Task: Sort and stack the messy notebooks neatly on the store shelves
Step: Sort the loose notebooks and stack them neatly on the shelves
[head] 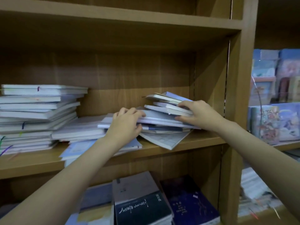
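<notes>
**Both hands on the messy pile**

Nearest, our left hand curls its fingers over the pale notebooks, our right hand gripping their right end. They lie skewed, overlapping, on the middle shelf, right of a taller stack.

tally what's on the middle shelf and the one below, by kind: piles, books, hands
Notebook piles, middle shelf: 2, tall pile and messy pile
Dark books, lower shelf: 2, black book and navy book
Hands: 2, left hand and right hand
Total: 6
</notes>
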Demonstrator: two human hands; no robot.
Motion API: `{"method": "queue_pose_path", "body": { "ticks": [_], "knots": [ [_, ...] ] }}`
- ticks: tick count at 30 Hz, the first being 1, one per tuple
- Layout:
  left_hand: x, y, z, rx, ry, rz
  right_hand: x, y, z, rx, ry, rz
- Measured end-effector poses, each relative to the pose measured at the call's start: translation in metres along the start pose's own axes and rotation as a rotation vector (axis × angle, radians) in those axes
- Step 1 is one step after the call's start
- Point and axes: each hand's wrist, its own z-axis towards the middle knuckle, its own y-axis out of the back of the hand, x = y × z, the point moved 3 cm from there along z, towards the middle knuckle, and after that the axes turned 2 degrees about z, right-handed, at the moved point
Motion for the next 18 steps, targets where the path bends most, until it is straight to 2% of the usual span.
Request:
{"method": "queue_pose_path", "body": {
  "ticks": [3,6,10,16,18],
  "knots": [
    [0.002,-0.001,-0.003,0.023,0.000,-0.013,0.006,-0.002,0.015,-0.070,-0.014,-0.107],
    [0.004,0.001,-0.004,0.079,-0.020,0.006,0.005,-0.001,0.038,0.017,-0.068,-0.192],
    [0.010,0.007,-0.004,0.177,-0.041,-0.021,0.009,0.025,0.054,-0.016,-0.034,-0.124],
    [0.023,0.014,0.000,0.212,0.066,-0.290,0.038,0.054,0.058,-0.191,0.161,0.099],
    [0.032,0.030,0.002,0.127,0.221,-0.549,0.048,0.050,0.056,-0.263,0.203,0.116]
  ]
}}
